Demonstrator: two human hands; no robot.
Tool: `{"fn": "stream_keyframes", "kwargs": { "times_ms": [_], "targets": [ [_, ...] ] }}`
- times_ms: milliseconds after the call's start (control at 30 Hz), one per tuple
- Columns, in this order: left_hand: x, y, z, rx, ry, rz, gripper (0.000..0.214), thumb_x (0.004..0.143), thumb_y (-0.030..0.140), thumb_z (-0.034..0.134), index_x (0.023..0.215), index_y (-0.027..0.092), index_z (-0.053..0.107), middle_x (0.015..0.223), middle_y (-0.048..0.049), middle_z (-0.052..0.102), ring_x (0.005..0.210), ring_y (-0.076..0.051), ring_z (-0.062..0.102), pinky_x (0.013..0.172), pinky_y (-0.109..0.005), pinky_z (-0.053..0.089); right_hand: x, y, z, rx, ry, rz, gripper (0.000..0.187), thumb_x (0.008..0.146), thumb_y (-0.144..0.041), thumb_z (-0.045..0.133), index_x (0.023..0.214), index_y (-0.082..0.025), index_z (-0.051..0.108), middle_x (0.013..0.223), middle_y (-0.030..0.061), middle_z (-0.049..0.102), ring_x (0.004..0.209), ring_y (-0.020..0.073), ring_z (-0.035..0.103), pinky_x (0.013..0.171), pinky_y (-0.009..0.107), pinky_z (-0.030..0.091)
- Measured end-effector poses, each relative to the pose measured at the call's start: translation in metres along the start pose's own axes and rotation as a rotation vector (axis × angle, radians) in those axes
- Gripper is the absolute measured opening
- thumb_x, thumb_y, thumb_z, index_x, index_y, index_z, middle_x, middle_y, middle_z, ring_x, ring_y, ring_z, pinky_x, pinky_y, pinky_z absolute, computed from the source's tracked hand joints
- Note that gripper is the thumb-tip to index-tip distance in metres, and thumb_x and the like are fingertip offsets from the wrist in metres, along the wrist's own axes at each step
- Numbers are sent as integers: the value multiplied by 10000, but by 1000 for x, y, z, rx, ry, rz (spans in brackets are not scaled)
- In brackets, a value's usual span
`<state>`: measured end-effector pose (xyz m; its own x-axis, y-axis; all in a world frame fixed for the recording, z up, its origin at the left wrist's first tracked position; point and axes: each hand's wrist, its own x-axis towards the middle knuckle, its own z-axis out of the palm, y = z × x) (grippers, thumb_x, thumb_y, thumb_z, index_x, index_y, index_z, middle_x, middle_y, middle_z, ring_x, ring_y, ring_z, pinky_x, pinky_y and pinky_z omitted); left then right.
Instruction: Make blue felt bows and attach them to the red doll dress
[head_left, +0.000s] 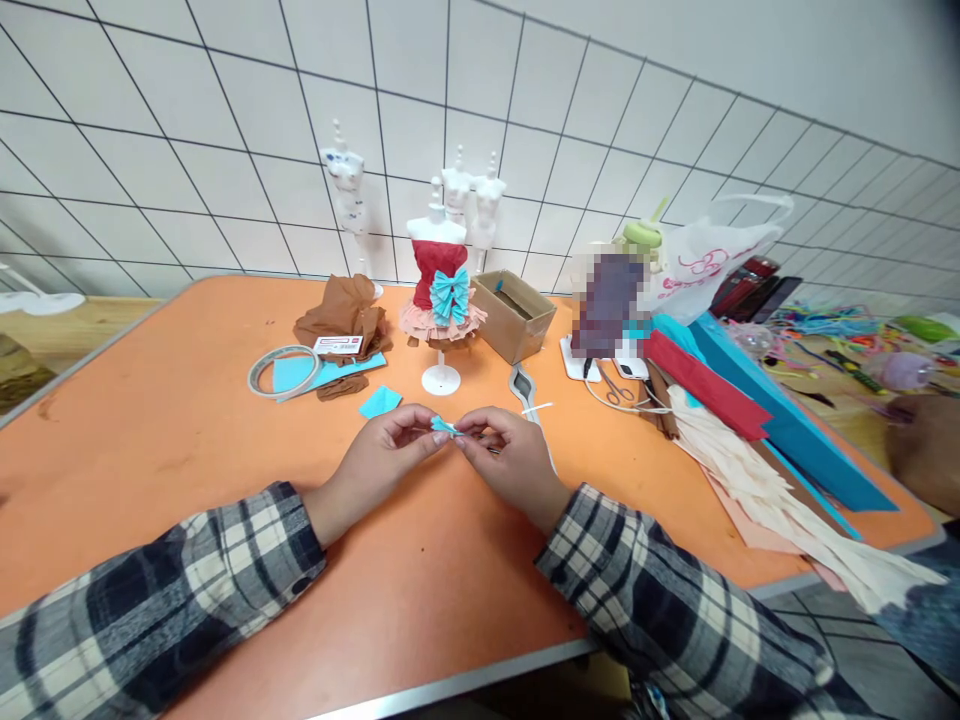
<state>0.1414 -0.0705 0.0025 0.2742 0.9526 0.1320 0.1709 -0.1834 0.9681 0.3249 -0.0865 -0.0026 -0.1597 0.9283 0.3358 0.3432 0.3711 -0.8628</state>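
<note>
My left hand [386, 450] and my right hand [504, 452] meet over the middle of the orange table [187, 420]. Both pinch a small turquoise paper piece [445, 427] between their fingertips. Just behind them stands a small white mannequin [441, 290] wearing a red crepe-paper dress with a turquoise bow [451, 294] and a pink ruffled skirt. A loose turquoise paper scrap [380, 401] lies left of my hands. A craft knife [523, 384] lies close to my right hand.
Brown crepe paper [345, 315], a tape roll [285, 370] and a cardboard box [514, 312] sit at the back. Bare mannequins [346, 190] stand by the tiled wall. Red, blue and cream paper sheets [750, 440], scissors [615, 385] and a plastic bag [705, 255] crowd the right.
</note>
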Motion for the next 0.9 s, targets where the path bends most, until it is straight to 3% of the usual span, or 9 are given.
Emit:
{"fn": "stream_keyframes", "kwargs": {
  "times_ms": [133, 233, 400, 500, 667, 900],
  "targets": [
    [-1, 1, 1, 11, 24, 51, 397, 743, 429, 735, 1048, 191, 646, 999, -69, 685, 890, -202, 640, 823, -327, 520, 1, 1, 0, 38, -17, 65, 100, 808, -275, 656, 875, -207, 685, 847, 37, 708, 743, 150, 661, 632, 248, 538],
    [1, 0, 0, 45, -7, 3, 311, 766, 461, 705, 881, 173, 677, 858, -54, 700, 796, -192, 641, 767, -315, 520, 1, 3, -1, 14, -47, 51, 113, 821, -286, 653, 889, -207, 697, 845, 39, 717, 725, 149, 666, 626, 247, 528],
    [1, 1, 0, -1, -12, -67, 325, 747, 488, 716, 794, 171, 662, 754, -11, 668, 712, -161, 605, 695, -283, 485, 1, 4, -6, -288, -30, -226, 129, 878, -255, 600, 914, -203, 713, 823, 46, 740, 744, 171, 663, 712, 296, 504],
    [1, 0, 0, -94, -22, -119, 308, 748, 466, 726, 790, 169, 659, 758, -6, 656, 725, -155, 594, 701, -277, 468, 0, 0, -11, -412, -33, -364, 165, 920, -237, 544, 977, -210, 696, 914, 46, 747, 838, 175, 668, 789, 297, 486],
    [1, -5, 1, -252, -48, -169, 259, 767, 417, 727, 809, 170, 661, 783, 0, 651, 766, -154, 587, 746, -282, 446, -1, -4, -13, -439, 43, -426, 203, 926, -278, 553, 1083, -188, 645, 975, 58, 732, 861, 167, 664, 780, 282, 487],
    [0, -5, 1, -258, -63, -180, 261, 766, 421, 732, 784, 168, 668, 768, 4, 640, 762, -145, 554, 756, -277, 418, 2, -2, -12, -448, -27, -500, 136, 932, -207, 530, 920, -222, 665, 921, 13, 737, 850, 156, 657, 786, 284, 473]
  ]
}}
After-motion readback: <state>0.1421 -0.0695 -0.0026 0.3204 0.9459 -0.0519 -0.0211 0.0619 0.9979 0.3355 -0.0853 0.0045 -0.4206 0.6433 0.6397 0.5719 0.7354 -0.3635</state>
